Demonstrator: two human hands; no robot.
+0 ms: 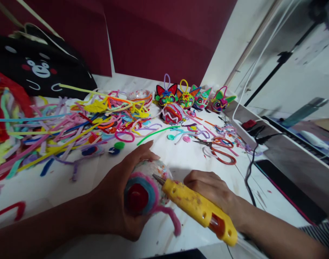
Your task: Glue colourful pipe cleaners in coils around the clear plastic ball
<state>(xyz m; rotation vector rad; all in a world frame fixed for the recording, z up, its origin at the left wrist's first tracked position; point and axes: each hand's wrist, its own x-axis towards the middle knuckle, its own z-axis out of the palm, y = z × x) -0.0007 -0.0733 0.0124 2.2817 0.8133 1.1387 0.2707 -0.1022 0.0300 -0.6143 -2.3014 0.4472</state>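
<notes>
My left hand (118, 201) is wrapped round a speckled ball (153, 176) that carries a spiral of pink and blue pipe cleaner with a red centre (139, 194); a pink tail hangs from it. My right hand (210, 189) grips a yellow glue gun (199, 208), its metal tip touching the ball's upper right side beside the spiral. Both hands hover over the white table (72, 180) near its front edge.
A heap of loose coloured pipe cleaners (59, 126) covers the left. Several finished cat-face ornaments (191, 97) stand at the back. Red-handled scissors (221, 149) lie right of centre. A black bear-print bag (40, 68) sits back left; black cables (249, 169) and a phone (288, 190) lie right.
</notes>
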